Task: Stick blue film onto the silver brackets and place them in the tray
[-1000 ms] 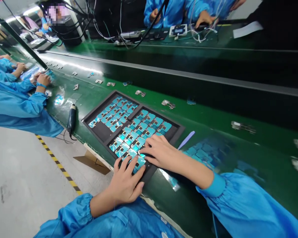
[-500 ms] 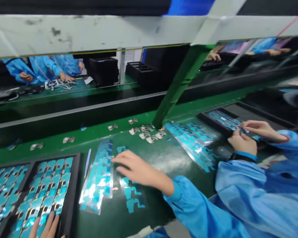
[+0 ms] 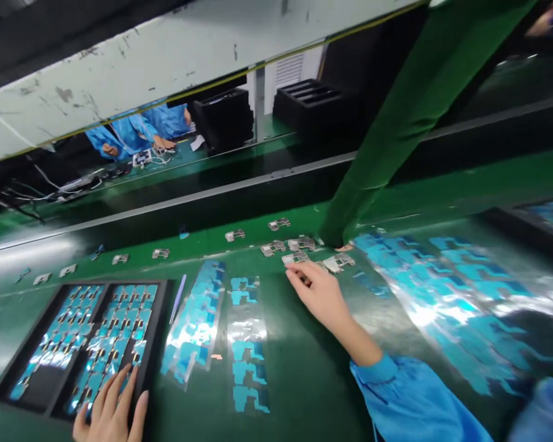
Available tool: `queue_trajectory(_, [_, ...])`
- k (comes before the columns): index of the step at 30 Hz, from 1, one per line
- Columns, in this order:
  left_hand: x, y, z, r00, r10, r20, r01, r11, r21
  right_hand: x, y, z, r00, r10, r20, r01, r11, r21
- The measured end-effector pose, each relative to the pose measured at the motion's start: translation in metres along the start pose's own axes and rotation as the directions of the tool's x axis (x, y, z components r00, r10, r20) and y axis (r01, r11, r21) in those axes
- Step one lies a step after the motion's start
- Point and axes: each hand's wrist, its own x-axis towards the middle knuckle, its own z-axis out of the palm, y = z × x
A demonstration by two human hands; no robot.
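The left hand (image 3: 110, 410) lies, fingers apart, over blue boards (image 3: 124, 316) in one black two-part tray (image 3: 46, 385). The right hand (image 3: 320, 294) is at the metal pieces (image 3: 301, 244), perhaps five, beside one green post (image 3: 387, 147); I can't tell whether its grip has any.

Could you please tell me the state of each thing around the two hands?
Black tray: partly filled with blue parts.
Left hand: open, fingers over the tray.
Right hand: fingers curled by the metal parts; grip unclear.
Metal parts: loose, some clustered.
Purple stick: lying beside the tray.
Clear strip: flat, blue pieces toward both ends.
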Motion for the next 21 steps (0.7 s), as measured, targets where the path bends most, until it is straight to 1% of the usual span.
queue_trajectory(2, [-0.002,0.008,-0.001,1.0,-0.011,-0.013,0.012,0.998,0.059,-0.009,-0.01,0.02,0.986,-0.12,0.115,0.12,0.993,0.011])
queue_trajectory(4, [-0.006,0.012,0.0,0.999,-0.032,-0.043,0.036,0.995,0.097,-0.017,-0.018,0.035,0.95,-0.224,0.216,0.233,0.972,-0.016])
queue_trajectory(6, [-0.008,0.014,-0.004,0.996,-0.056,-0.066,0.064,0.99,0.129,-0.022,-0.022,0.044,0.912,-0.277,0.302,0.315,0.945,-0.085])
queue_trajectory(7, [-0.007,0.015,-0.008,0.995,-0.059,-0.079,0.069,0.989,0.134,-0.023,-0.022,0.047,0.897,-0.289,0.333,0.346,0.93,-0.125])
queue_trajectory(8, [-0.002,0.017,-0.015,0.992,-0.063,-0.114,0.077,0.989,0.127,-0.023,-0.022,0.049,0.888,-0.295,0.352,0.367,0.916,-0.159])
queue_trajectory(9, [0.005,0.021,-0.023,0.983,-0.051,-0.178,0.07,0.992,0.104,-0.023,-0.021,0.05,0.885,-0.294,0.361,0.376,0.909,-0.181])
queue_trajectory(10, [0.017,0.028,-0.032,0.965,-0.011,-0.261,0.027,0.998,0.061,-0.023,-0.021,0.052,0.888,-0.286,0.359,0.37,0.909,-0.19])
queue_trajectory(11, [0.032,0.037,-0.039,0.94,0.066,-0.336,-0.071,0.997,-0.001,-0.023,-0.02,0.053,0.895,-0.273,0.352,0.352,0.917,-0.185])
queue_trajectory(12, [0.051,0.049,-0.044,0.903,0.172,-0.394,-0.217,0.974,-0.071,-0.022,-0.02,0.055,0.903,-0.256,0.346,0.329,0.928,-0.172])
queue_trajectory(13, [0.073,0.064,-0.046,0.854,0.306,-0.421,-0.394,0.908,-0.14,-0.022,-0.021,0.056,0.908,-0.241,0.344,0.309,0.938,-0.158])
queue_trajectory(14, [0.097,0.08,-0.044,0.795,0.442,-0.416,-0.556,0.805,-0.209,-0.021,-0.023,0.057,0.911,-0.23,0.343,0.294,0.944,-0.148])
queue_trajectory(15, [0.122,0.098,-0.038,0.727,0.561,-0.396,-0.674,0.692,-0.257,-0.02,-0.025,0.058,0.913,-0.225,0.34,0.288,0.947,-0.145])
queue_trajectory(16, [0.145,0.115,-0.028,0.674,0.641,-0.367,-0.737,0.617,-0.277,-0.018,-0.029,0.058,0.913,-0.228,0.337,0.292,0.944,-0.152])
queue_trajectory(17, [0.167,0.132,-0.016,0.655,0.683,-0.324,-0.756,0.586,-0.292,-0.016,-0.032,0.058,0.912,-0.237,0.336,0.306,0.937,-0.167])
queue_trajectory(18, [0.186,0.147,-0.002,0.661,0.702,-0.264,-0.747,0.584,-0.319,-0.014,-0.035,0.058,0.909,-0.248,0.334,0.322,0.928,-0.188])
queue_trajectory(20, [0.215,0.168,0.024,0.702,0.699,-0.136,-0.68,0.6,-0.421,-0.008,-0.039,0.056,0.907,-0.266,0.325,0.348,0.909,-0.227])
queue_trajectory(21, [0.225,0.173,0.036,0.717,0.692,-0.084,-0.637,0.601,-0.482,-0.006,-0.039,0.056,0.909,-0.273,0.316,0.356,0.902,-0.245])
